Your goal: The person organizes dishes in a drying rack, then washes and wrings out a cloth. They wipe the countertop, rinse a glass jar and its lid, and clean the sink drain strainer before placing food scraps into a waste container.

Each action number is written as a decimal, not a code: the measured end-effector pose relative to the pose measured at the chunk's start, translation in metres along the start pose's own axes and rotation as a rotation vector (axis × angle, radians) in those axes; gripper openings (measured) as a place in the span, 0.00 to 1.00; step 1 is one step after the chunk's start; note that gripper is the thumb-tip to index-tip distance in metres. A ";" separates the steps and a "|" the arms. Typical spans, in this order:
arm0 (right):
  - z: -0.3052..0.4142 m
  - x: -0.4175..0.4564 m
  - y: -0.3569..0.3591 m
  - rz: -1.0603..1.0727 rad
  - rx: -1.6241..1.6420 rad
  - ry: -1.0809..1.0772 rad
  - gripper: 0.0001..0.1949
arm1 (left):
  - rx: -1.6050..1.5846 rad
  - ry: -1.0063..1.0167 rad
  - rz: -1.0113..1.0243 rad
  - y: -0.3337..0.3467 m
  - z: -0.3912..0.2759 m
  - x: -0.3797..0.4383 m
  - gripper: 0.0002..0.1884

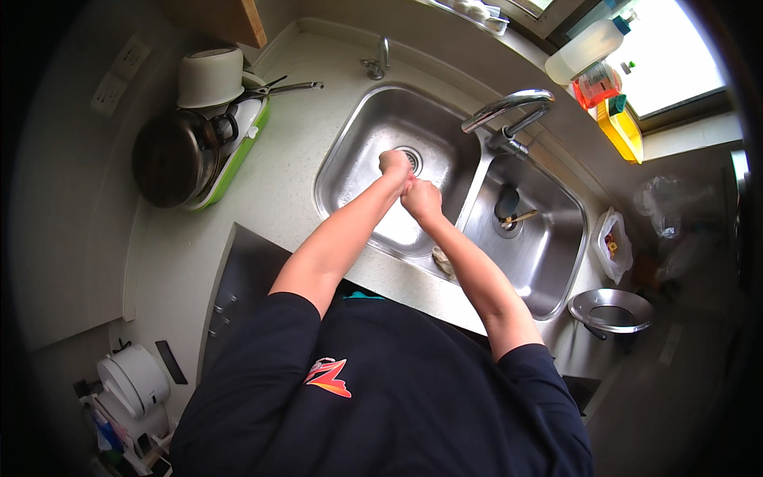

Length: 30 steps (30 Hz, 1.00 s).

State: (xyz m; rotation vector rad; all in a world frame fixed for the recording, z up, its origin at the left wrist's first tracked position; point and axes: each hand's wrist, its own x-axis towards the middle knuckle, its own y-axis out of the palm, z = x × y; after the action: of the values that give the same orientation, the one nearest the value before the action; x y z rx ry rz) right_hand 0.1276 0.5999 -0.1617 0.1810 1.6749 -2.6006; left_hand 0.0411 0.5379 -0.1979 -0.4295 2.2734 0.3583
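Observation:
Both of my hands are over the left basin of a double stainless steel sink (381, 98), close together and touching. My left hand (396, 163) has its fingers curled beside the drain strainer (411, 160). Against it rests my right hand (422, 198), also curled; something small and pinkish shows between them, and I cannot tell whether it is skin or an object. A chrome faucet (506, 107) stands behind the divider, its spout over the left basin. In the right basin, a dark oval item (507, 201) and a light-handled brush or utensil (524, 216) lie at the drain.
A green-rimmed dish rack (238, 158) with a white pot (210, 77) and dark pan (173, 158) stands left. A crumpled cloth (442, 260) lies on the front rim. Right are a plastic bag of scraps (613, 245) and a metal ring-shaped pan or lid (611, 310). Bottles (587, 50) line the windowsill.

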 end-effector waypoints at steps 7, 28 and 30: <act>-0.010 -0.005 0.028 0.098 -0.114 -0.013 0.19 | -0.032 -0.005 -0.251 -0.009 0.032 0.018 0.05; -0.016 -0.016 -0.009 0.008 0.461 -0.011 0.16 | -0.006 -0.052 0.679 -0.070 -0.006 -0.029 0.11; -0.002 -0.018 -0.036 0.193 0.892 0.241 0.16 | 0.026 0.086 0.779 -0.075 -0.026 -0.039 0.11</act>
State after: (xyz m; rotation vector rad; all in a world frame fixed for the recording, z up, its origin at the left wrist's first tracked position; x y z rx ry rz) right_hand 0.1424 0.6166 -0.1278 0.6525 0.3677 -3.0323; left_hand 0.0799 0.4674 -0.1612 0.4907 2.4473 0.6996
